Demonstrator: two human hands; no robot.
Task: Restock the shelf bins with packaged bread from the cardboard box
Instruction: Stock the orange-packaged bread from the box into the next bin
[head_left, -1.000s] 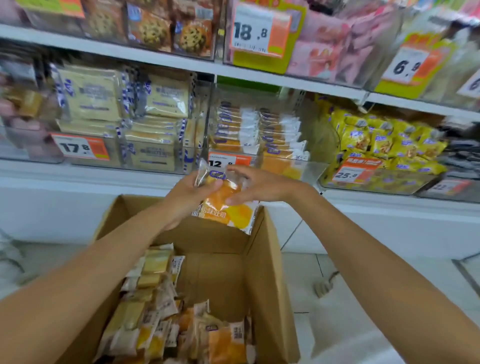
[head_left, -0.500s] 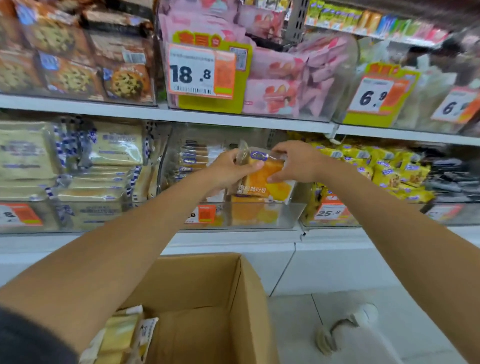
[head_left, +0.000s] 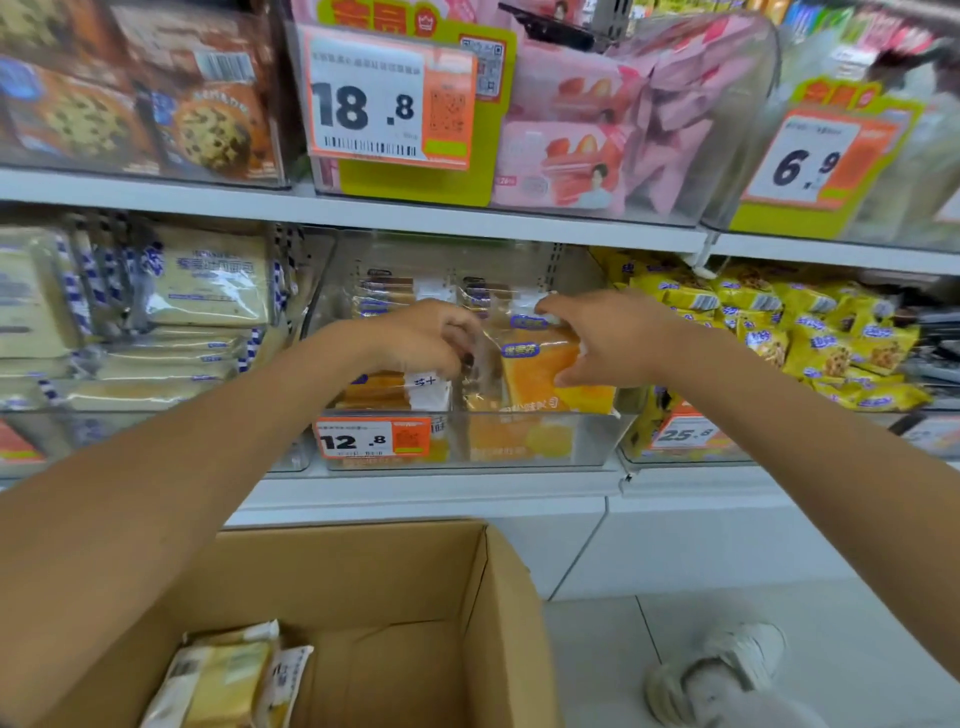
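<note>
The placing step seems to be in hand: the bread packet is held inside the clear bin, its left edge pinched by the curled fingers of the left hand, its right side clamped between the spread fingers and thumb of the right hand. Next it probably needs to be eased down below the fingertips and released (then back to the cardboard box). An orange loaf is seen through crinkly clear wrap, blue labels just beside the right fingertips.

An orange bread pack in clear wrap, held at its ends by the left hand and right hand, stands tilted in the clear bin's right half. A stack fills the bin's left. Below the bin, the open box holds yellow packs.
</note>
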